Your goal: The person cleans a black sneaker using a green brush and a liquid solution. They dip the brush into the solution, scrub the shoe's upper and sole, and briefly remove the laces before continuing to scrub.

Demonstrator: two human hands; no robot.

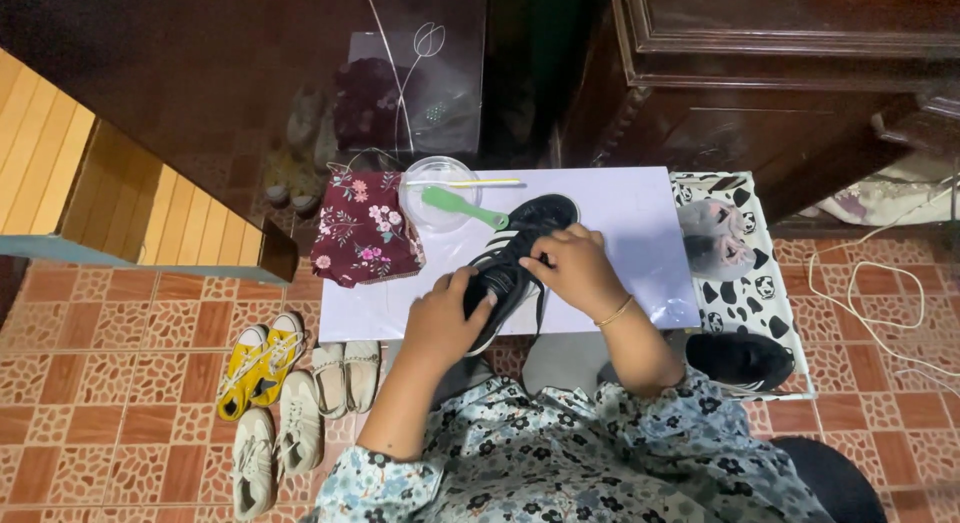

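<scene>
Holding the black sneaker with white side stripes (512, 251) between both hands, we see the left hand (443, 318) clamped around its heel end and the right hand (572, 270) with its grip pinched together on the laces at the tongue. The shoe lies tilted across the front of the low white bench (630, 218), toe pointing away. Just beyond the toe a green plastic brush (462, 207) rests across a clear round bowl (430, 178), with a thin pale stick (470, 182) beside it. A maroon floral cloth pouch (364, 228) lies on the bench's left end. On the tiled floor (120, 313) to the left sit yellow canvas sneakers (258, 358) and pale shoes (300, 423); another black shoe (740, 358) rests on a cow-patterned cloth (750, 293) to the right.
</scene>
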